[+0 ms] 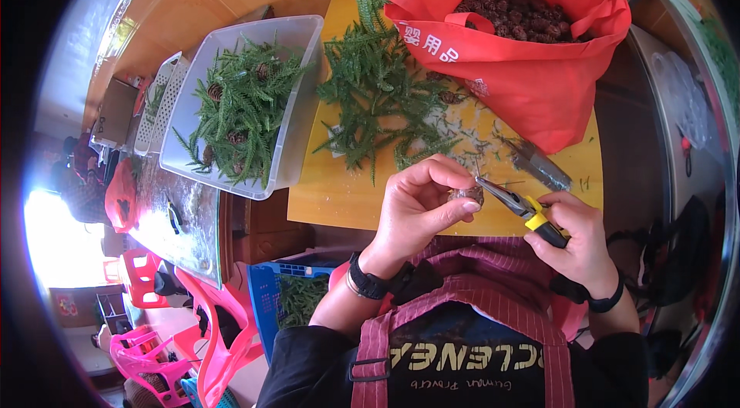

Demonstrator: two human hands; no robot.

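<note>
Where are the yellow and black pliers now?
In the head view, right of centre, the pliers are in the person's right hand, their tips close to the cone in the left hand.

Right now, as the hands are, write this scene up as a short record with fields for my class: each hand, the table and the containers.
Left hand: pinches a small brown cone, partly hidden
Right hand: grips pliers with yellow-and-black handles, tip near the cone
Table: yellow top, loose green sprigs on it
Red bag: open, holding many brown pine cones
Clear tub: left of the loose sprigs; greenery and some cones inside
Blue crate: lower down, greenery inside
</note>
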